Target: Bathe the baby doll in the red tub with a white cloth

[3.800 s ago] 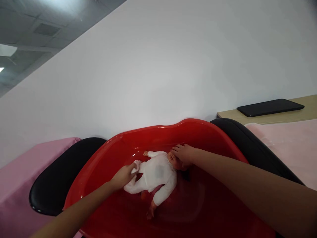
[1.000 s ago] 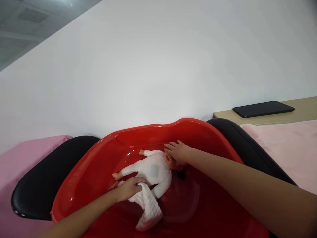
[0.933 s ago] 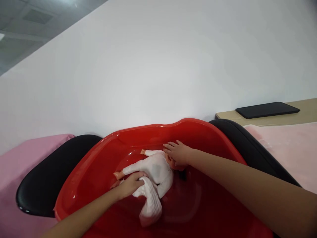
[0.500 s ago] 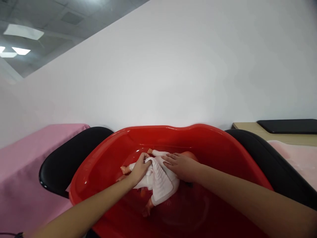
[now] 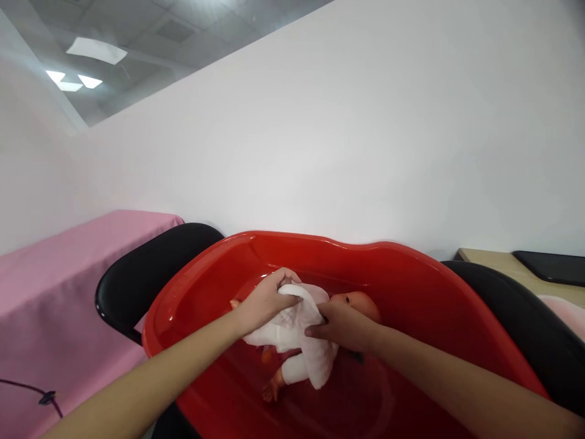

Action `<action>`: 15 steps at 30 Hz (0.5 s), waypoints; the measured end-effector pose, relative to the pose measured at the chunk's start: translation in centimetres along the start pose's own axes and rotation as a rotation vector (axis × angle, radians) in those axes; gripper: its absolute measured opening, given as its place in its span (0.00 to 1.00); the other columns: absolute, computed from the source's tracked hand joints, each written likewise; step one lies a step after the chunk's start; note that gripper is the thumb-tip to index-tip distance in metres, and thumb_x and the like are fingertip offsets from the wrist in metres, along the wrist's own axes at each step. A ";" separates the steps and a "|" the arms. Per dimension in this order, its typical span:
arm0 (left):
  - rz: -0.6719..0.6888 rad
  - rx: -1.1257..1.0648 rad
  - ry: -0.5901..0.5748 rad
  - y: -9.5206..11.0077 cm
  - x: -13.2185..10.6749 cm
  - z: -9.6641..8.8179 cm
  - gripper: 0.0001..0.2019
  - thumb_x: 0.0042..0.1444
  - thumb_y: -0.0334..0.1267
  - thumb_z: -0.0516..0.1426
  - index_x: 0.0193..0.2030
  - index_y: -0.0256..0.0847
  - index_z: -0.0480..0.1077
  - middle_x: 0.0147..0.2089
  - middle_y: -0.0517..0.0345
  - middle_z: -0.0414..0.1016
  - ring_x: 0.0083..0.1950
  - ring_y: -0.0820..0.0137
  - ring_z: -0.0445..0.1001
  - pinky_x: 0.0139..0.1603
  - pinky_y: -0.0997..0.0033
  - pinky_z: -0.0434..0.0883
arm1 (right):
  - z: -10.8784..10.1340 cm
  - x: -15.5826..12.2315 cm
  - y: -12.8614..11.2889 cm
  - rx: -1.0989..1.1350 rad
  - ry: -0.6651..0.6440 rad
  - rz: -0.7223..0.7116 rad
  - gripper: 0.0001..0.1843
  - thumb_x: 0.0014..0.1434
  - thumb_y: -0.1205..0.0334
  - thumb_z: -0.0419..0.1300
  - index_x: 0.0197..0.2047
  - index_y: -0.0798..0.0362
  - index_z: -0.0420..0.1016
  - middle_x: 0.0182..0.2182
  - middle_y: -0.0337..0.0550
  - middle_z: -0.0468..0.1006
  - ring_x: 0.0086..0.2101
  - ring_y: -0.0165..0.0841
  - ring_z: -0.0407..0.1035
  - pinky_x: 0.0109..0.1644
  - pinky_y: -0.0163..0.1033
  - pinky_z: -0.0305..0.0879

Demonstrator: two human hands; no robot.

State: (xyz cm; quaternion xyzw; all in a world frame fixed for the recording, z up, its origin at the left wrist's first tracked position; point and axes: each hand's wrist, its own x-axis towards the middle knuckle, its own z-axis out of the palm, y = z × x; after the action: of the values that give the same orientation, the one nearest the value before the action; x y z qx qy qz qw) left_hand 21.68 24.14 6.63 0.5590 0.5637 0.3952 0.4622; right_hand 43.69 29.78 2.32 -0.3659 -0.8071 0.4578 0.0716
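A baby doll (image 5: 359,305) in white clothing lies in a red baby bathtub (image 5: 201,274), its head to the right and its feet to the left. Draped over the doll's body is a white cloth (image 5: 320,363). My left hand (image 5: 269,299) pinches the raised left edge of this cloth above the doll's middle. Close to the doll's head, my right hand (image 5: 342,323) is closed on the cloth's right side. One bare doll hand (image 5: 273,387) sticks out of a white sleeve toward me. My hands and the cloth cover much of the torso.
Black chairs stand on both sides, one at the left (image 5: 150,280) and one at the right (image 5: 512,323). A pink-covered table (image 5: 91,262) is on the left. At the far right, a wooden table (image 5: 496,265) carries a flat black object (image 5: 553,267). A white wall rises behind the tub.
My right hand has gone from lying flat on the doll to gripping the cloth. The cloth's edge is now lifted between both hands. The view has shifted slightly.
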 end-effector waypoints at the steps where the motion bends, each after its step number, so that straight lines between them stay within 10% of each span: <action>1: -0.012 0.069 -0.004 -0.2 0.1 -0.9 0.16 0.52 0.39 0.68 0.48 0.43 0.74 0.47 0.58 0.78 0.44 0.65 0.75 0.43 0.68 0.70 | -0.5 0.0 -0.1 0.016 -0.011 0.020 0.13 0.63 0.53 0.69 0.43 0.55 0.86 0.40 0.46 0.86 0.41 0.41 0.78 0.44 0.40 0.69; 8: -0.011 0.349 0.137 -3.2 -0.8 -4.6 0.08 0.57 0.41 0.63 0.41 0.43 0.72 0.36 0.63 0.74 0.38 0.66 0.70 0.39 0.69 0.64 | -3.9 -0.5 -1.9 -0.002 0.023 0.033 0.20 0.67 0.42 0.66 0.38 0.53 0.81 0.37 0.43 0.84 0.35 0.35 0.74 0.36 0.38 0.62; 15: -0.070 0.196 0.171 -1.7 -2.8 -1.4 0.18 0.53 0.47 0.66 0.35 0.45 0.61 0.31 0.67 0.66 0.32 0.71 0.61 0.33 0.71 0.57 | -5.1 -1.4 -1.6 -0.848 0.286 -0.028 0.11 0.67 0.55 0.65 0.36 0.52 0.79 0.35 0.53 0.81 0.33 0.42 0.75 0.35 0.43 0.60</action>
State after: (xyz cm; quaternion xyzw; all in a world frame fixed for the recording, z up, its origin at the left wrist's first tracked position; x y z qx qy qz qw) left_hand 19.71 21.39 5.53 0.5459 0.6559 0.3680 0.3692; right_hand 46.17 31.86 6.77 -0.4115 -0.9103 0.0303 0.0323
